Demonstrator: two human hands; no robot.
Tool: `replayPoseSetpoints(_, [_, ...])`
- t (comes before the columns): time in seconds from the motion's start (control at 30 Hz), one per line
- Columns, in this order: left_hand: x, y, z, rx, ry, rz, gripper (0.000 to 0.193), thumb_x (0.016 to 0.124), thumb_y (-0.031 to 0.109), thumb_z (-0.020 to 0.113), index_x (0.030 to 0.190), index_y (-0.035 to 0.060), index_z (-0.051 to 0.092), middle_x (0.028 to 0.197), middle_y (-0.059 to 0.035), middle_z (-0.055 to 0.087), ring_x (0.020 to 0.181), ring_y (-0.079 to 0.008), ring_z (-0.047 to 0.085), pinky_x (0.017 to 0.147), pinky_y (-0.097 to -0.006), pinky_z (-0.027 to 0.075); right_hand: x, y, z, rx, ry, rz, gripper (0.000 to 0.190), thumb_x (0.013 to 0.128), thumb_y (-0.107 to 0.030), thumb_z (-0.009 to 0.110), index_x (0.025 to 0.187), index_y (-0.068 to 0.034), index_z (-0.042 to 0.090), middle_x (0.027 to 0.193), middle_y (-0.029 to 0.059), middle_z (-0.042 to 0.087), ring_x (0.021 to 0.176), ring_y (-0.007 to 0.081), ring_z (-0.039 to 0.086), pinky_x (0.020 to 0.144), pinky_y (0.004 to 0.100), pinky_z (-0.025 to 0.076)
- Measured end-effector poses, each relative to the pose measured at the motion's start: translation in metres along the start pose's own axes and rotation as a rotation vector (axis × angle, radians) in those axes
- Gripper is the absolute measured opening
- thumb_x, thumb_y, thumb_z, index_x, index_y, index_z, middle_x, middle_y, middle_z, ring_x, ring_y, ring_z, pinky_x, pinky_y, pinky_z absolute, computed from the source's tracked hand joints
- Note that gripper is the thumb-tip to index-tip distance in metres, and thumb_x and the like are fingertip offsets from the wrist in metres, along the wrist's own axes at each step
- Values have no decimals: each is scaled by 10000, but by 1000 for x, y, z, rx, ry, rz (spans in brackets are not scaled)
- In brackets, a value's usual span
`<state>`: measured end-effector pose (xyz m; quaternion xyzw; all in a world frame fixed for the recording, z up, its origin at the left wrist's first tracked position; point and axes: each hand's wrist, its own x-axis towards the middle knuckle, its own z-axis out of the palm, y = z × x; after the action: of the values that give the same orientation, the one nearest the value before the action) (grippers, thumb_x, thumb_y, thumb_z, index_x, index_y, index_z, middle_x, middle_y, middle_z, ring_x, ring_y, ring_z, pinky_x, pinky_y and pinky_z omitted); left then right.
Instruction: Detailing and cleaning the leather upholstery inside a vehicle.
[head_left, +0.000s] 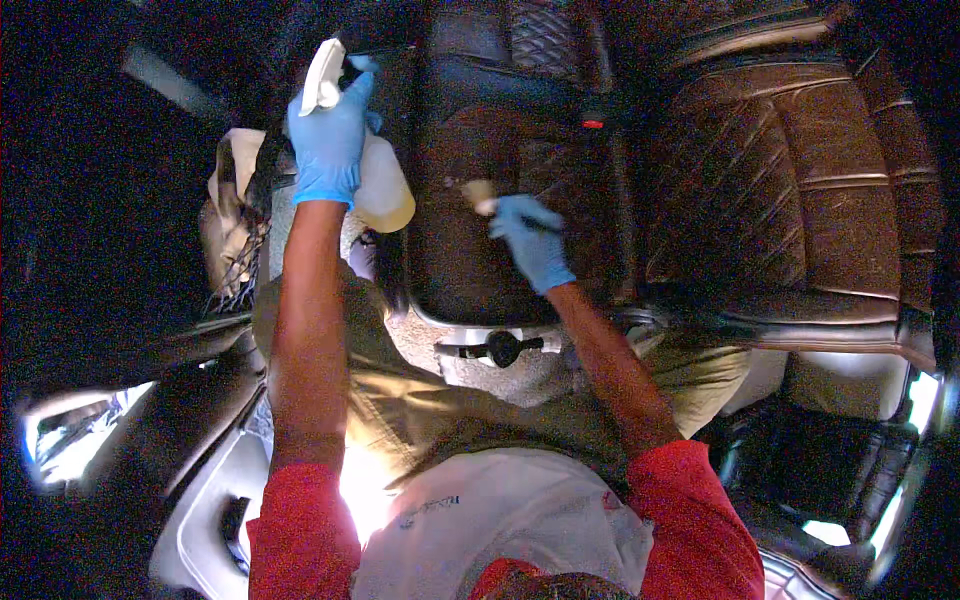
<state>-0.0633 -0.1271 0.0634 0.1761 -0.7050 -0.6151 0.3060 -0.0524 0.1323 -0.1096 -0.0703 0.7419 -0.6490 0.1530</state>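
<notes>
My left hand (327, 135), in a blue glove, grips the neck of a spray bottle (386, 187) at the upper left. The bottle's white trigger head (322, 79) rises above the hand, and yellowish liquid shows in the translucent body. My right hand (531, 238), also gloved in blue, is closed round a small brush (478, 196), whose pale end points up and left over the dark leather seat cushion (465, 277). Blur hides the brush's tip, and whether it touches the leather I cannot tell.
A quilted brown leather backrest (832, 187) stands at the right, with a red seat-belt buckle button (592, 124) near the cushion's upper right. Below the cushion's front edge is a black knob (502, 349). The open door's trim (202, 517) lies lower left.
</notes>
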Motion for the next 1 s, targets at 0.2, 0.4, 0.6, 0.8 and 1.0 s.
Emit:
replayPoseSetpoints(0.2, [4, 2, 1, 85, 46, -9, 569, 761, 213, 764, 1251, -2, 572, 1178, -137, 632, 1011, -184, 618, 877, -299, 485, 75, 17, -19, -122, 96, -134, 217, 940, -213, 554, 915, -36, 676, 803, 28, 662, 696, 102, 622, 639, 266, 513])
replayPoseSetpoints(0.4, [7, 1, 3, 41, 125, -109, 474, 786, 155, 728, 1205, -11, 582, 968, -105, 624, 766, -154, 589, 660, -277, 467, 113, 23, -9, -87, 104, -156, 161, 907, -154, 577, 853, -34, 669, 811, 15, 683, 646, 104, 625, 597, 275, 503])
replayPoseSetpoints(0.6, [11, -3, 1, -29, 144, 25, 376, 799, 79, 708, 1141, -32, 596, 783, -72, 622, 531, -114, 557, 475, -250, 470, 145, -5, -22, -344, 398, -510, 135, 886, -99, 603, 798, -14, 662, 686, -2, 600, 636, 70, 562, 608, 255, 479])
replayPoseSetpoints(0.8, [11, -5, 0, -89, 129, -90, 297, 814, 67, 693, 1094, -10, 629, 897, -40, 671, 553, -96, 560, 489, -246, 474, 188, -13, -12, -62, 198, -416, 150, 868, -140, 620, 831, -9, 684, 787, 7, 690, 724, 120, 635, 687, 272, 503])
replayPoseSetpoints(1.0, [9, -8, 2, 52, 87, 21, 328, 812, 79, 700, 1115, -14, 617, 894, -45, 670, 546, -104, 566, 483, -258, 463, 203, -23, -23, -684, 792, -294, 254, 849, -256, 587, 805, -27, 687, 730, 181, 671, 672, 307, 671, 629, 375, 519])
